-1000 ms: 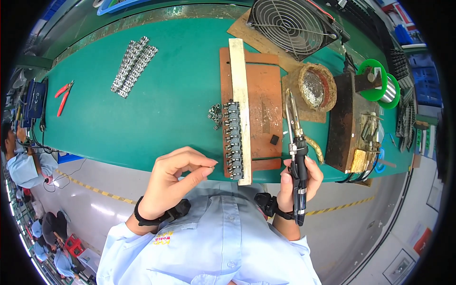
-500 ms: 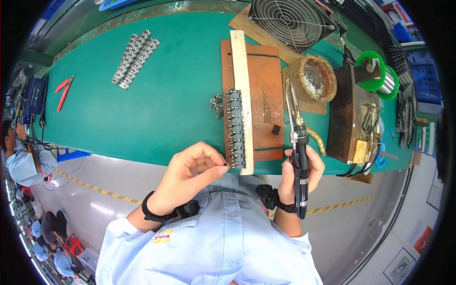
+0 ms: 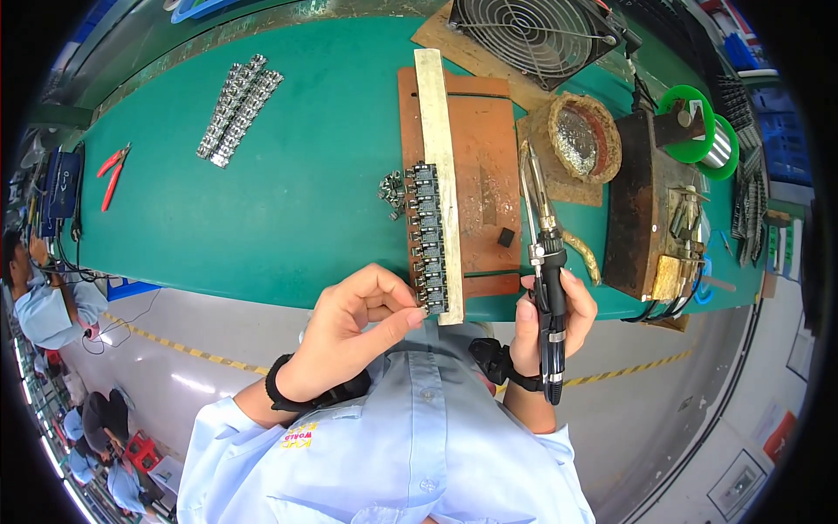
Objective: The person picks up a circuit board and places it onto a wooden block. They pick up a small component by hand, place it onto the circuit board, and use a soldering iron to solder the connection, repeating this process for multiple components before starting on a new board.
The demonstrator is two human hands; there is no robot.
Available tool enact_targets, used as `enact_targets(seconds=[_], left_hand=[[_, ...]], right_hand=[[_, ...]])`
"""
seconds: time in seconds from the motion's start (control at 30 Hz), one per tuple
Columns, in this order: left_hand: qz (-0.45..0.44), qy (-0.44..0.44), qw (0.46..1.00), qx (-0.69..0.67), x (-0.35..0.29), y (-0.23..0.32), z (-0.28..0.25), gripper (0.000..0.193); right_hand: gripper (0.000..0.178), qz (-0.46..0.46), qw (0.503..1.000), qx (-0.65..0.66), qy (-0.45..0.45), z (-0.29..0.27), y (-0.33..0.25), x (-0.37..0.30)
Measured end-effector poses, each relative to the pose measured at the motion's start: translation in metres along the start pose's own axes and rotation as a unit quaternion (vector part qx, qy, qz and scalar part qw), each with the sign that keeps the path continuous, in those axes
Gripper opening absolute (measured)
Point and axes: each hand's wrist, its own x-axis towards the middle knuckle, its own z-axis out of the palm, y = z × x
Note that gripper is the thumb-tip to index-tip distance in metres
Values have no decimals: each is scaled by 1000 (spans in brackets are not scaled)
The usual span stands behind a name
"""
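Note:
My right hand [image 3: 578, 314] is wrapped round a black soldering iron [image 3: 550, 297], with a thin metal feed tube beside its tip, pointing away from me. The thumb and forefinger of my left hand [image 3: 353, 327] are pinched on a small dark part, mostly hidden by the fingertips, at the near end of a row of black electronic components [image 3: 428, 236]. This row stands along a pale wooden strip [image 3: 434, 113] lying on a reddish-brown board [image 3: 486, 175]. Left of the row is a small heap of loose metal and black pieces [image 3: 391, 192].
On the green bench [image 3: 288, 201] lie metal contact strips [image 3: 240, 109] and red-handled cutters [image 3: 113, 175]. To the right are a fan [image 3: 528, 35], a round pot [image 3: 580, 140] of silvery material, a rusty metal box [image 3: 633, 210] and green solder wire spools [image 3: 690, 122]. Other people sit far left.
My left fingertips have moved slightly right, up against the near end of the component row. The view has shifted a little; my right hand keeps the soldering iron in nearly the same place.

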Motion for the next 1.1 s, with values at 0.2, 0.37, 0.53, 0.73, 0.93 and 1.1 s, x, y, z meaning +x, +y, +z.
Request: enact_targets(seconds=[0.2, 0.37, 0.53, 0.73, 0.93, 1.1], left_hand=[[2, 4, 1000, 7, 0, -1, 0, 8], [-1, -2, 1000, 4, 1, -1, -2, 9], [-8, -5, 1000, -12, 1, 0, -3, 11], [12, -7, 1000, -23, 2, -3, -5, 11], [16, -9, 999, -26, 2, -2, -4, 11], [8, -8, 1000, -23, 2, -1, -3, 11]], right_hand=[[45, 23, 999, -17, -17, -2, -2, -3], [46, 28, 999, -25, -26, -3, 0, -4], [46, 26, 999, -25, -24, -4, -1, -4], [44, 23, 1000, 4, -9, -1, 0, -2], [43, 12, 1000, 7, 0, -1, 0, -2], [46, 12, 999, -29, -23, -3, 0, -3]])
